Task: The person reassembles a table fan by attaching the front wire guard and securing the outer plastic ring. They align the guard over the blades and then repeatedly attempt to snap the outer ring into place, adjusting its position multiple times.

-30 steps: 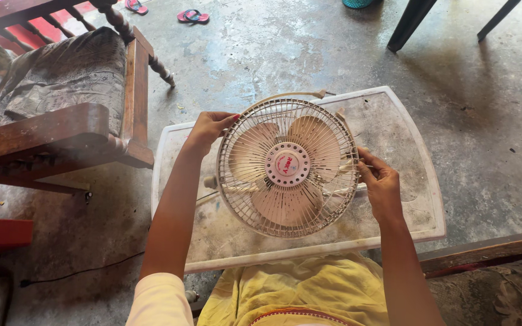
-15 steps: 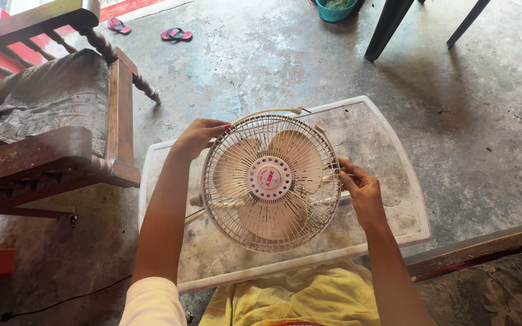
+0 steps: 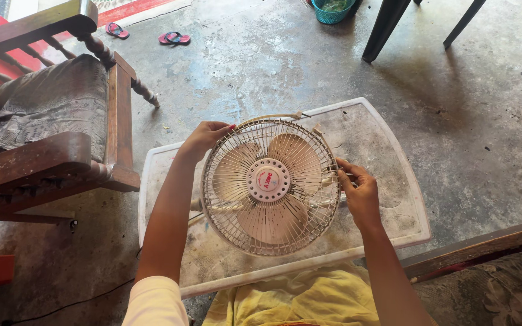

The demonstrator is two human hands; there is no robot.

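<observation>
The fan [image 3: 270, 185] stands on a dusty white tray [image 3: 394, 181] just past the person's yellow lap; its base is hidden behind the grille, and the blades show only through the wires. The left hand [image 3: 205, 137] curls over the grille's upper left rim, fingers closed on the wire. The right hand [image 3: 359, 190] pinches the right rim, though what the fingertips grip is hard to make out. A wooden chair [image 3: 49, 121] sits left, partly cut off. Farther off, sandals [image 3: 173, 38] lie on the concrete, and a teal basket [image 3: 332, 9], cropped at the top, holds something unclear.
</observation>
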